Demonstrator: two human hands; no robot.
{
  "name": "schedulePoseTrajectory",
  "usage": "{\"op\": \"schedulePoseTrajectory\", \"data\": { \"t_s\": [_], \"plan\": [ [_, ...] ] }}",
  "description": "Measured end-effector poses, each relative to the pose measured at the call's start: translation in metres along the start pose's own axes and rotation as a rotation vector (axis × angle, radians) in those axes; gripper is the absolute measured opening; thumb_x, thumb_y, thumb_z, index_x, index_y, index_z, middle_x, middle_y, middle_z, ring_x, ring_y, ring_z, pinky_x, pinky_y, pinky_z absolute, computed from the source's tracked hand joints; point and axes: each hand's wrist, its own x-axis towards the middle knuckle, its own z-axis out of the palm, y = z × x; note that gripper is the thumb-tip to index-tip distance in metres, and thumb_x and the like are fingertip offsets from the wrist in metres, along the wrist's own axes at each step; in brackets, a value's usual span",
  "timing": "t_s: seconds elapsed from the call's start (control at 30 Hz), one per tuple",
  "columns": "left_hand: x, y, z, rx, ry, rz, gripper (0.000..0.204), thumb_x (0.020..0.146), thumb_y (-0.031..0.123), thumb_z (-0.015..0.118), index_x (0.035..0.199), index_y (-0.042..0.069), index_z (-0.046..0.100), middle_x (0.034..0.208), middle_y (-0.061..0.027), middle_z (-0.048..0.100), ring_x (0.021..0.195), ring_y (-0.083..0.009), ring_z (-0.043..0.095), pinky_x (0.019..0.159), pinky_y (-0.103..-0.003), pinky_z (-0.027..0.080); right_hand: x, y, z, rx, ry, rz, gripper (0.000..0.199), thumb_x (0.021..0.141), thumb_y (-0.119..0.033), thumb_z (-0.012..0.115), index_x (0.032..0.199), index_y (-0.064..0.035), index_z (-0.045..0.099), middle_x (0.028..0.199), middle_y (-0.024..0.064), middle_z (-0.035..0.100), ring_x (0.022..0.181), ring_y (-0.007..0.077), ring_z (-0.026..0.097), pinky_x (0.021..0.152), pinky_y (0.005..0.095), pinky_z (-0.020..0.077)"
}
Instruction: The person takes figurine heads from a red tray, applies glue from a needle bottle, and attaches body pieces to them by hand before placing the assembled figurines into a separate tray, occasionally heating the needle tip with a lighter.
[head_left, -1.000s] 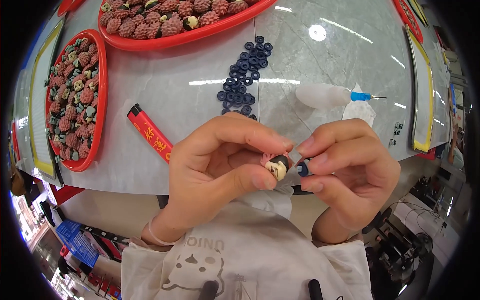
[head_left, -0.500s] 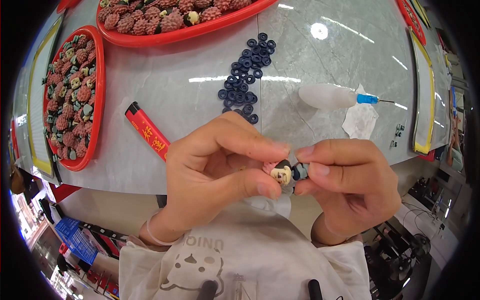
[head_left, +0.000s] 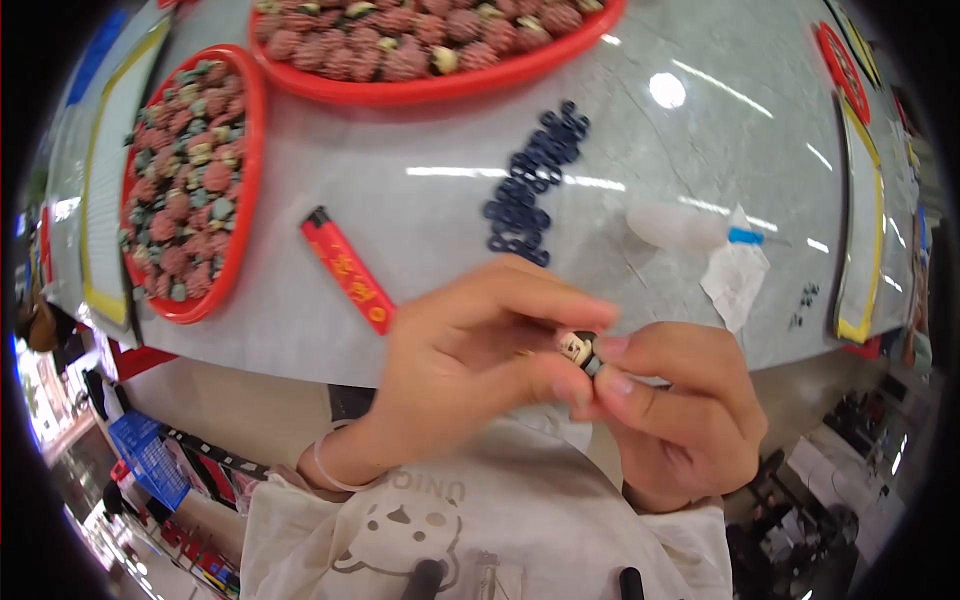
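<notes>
the grey marbled table point(head_left: 620, 120) carries two red trays: one at the far edge point(head_left: 440, 88) and one at the left point(head_left: 245, 190), both filled with small reddish and greenish pieces. a red lighter point(head_left: 348, 270) is seen lying flat near the front edge, a heap of dark blue rings point(head_left: 530, 185) is placed in the middle, and a clear glue bottle with a blue tip point(head_left: 690, 228) is laid on its side, just beside a crumpled white tissue point(head_left: 735, 280).

in front of the table edge, above the lap, a small pale bead with a painted face point(head_left: 577, 349) is held between both hands. the left hand point(head_left: 470, 370) is closed on it with thumb and forefinger, and the right hand point(head_left: 670, 410) is pinched on its other end, where a dark ring seems to be pressed on.

the bead is held over open space, not over the table, so if the pinch is loosened it is probably lost to the floor. the piece is very small and round, therefore it can easily be squeezed out sideways by too much pressure. if glue is present on it, the fingertips can be stuck or the painted face smeared; this cannot be told from the view.
</notes>
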Motion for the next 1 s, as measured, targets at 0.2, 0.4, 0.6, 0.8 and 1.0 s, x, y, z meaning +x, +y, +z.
{"op": "schedulePoseTrajectory", "data": {
  "t_s": [0.2,0.4,0.6,0.8,1.0],
  "plan": [
    [-0.014,0.022,-0.029,0.317,-0.058,0.396,0.033,0.071,0.004,0.067,0.1,-0.004,0.056,0.094,-0.0132,0.055,0.082,-0.017,0.056,0.069,-0.027,0.046,-0.002,-0.001,-0.007,-0.095,0.016,-0.174,0.032,0.073,-0.035,0.067,0.089,-0.0076,0.066,0.098,0.0135,0.053,0.068,0.021,0.051,0.051,0.0259,0.037],
    [-0.016,0.091,-0.088,1.384,0.657,0.57,0.025,0.074,-0.001,0.055,0.098,0.002,0.058,0.103,-0.0117,0.056,0.084,-0.0165,0.056,0.07,-0.025,0.045,-0.019,0.01,-0.012,-0.124,0.18,-0.025,0.031,0.078,-0.037,0.061,0.086,-0.0066,0.064,0.092,0.015,0.055,0.074,0.0247,0.051,0.057,0.0305,0.0397],
    [-0.004,0.133,-0.054,1.552,0.566,0.488,0.02,0.08,0.005,0.053,0.099,0.002,0.058,0.111,-0.0116,0.054,0.093,-0.0206,0.056,0.081,-0.029,0.042,-0.019,0.014,-0.017,-0.081,0.236,0.016,0.019,0.073,-0.018,0.063,0.086,-0.0048,0.063,0.089,0.0154,0.056,0.072,0.0232,0.052,0.057,0.0291,0.0411],
    [0.089,0.139,-0.059,1.785,0.09,0.646,0.02,0.081,0.013,0.056,0.097,0.002,0.055,0.087,-0.0106,0.058,0.079,-0.0194,0.056,0.072,-0.03,0.044,-0.02,0.007,-0.023,-0.055,0.178,0.041,0.019,0.069,-0.005,0.06,0.087,-0.0011,0.06,0.086,0.0157,0.056,0.074,0.023,0.053,0.062,0.0295,0.0414],
    [0.124,0.127,-0.053,1.865,-0.027,0.471,0.019,0.076,0.014,0.06,0.088,0.002,0.052,0.08,-0.0109,0.053,0.078,-0.0221,0.054,0.068,-0.032,0.042,-0.03,0.011,-0.035,-0.056,0.209,0.13,0.014,0.075,0.0,0.055,0.088,0.0023,0.058,0.088,0.016,0.055,0.078,0.0221,0.052,0.067,0.0292,0.0411]
  ]
}}
